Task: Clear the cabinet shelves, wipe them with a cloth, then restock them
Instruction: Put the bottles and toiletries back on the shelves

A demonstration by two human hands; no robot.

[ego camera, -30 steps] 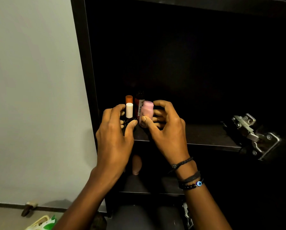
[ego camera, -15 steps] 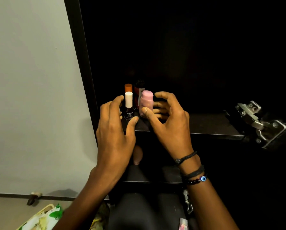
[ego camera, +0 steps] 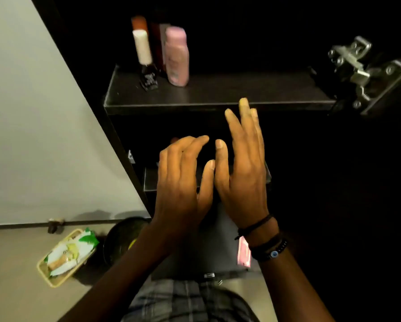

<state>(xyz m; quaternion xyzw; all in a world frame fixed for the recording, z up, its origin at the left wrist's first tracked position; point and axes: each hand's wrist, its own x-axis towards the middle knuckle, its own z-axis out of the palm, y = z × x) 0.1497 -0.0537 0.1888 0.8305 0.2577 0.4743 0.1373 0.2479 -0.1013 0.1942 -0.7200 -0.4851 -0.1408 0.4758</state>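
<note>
Dark shelf [ego camera: 218, 94] | step: restocking, seemingly; bottles [ego camera: 176, 56] stand above left hand [ego camera: 183, 182] | both hands relaxed, empty, right hand [ego camera: 241, 173] alongside | next: likely reach basket [ego camera: 64, 256], below-left of hands.

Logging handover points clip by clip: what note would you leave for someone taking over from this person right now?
Left hand and right hand: both open, empty, held before the lower dark shelf.
At the left end of the upper dark shelf stand a pink plastic bottle, a white-capped dark nail-polish bottle, an orange-capped tube and a dark red bottle behind them.
Done: these four look restocked; wiping cannot be confirmed.
Left, probably: the beige basket of packets on the floor and the pink sachet near the right hand.
</note>
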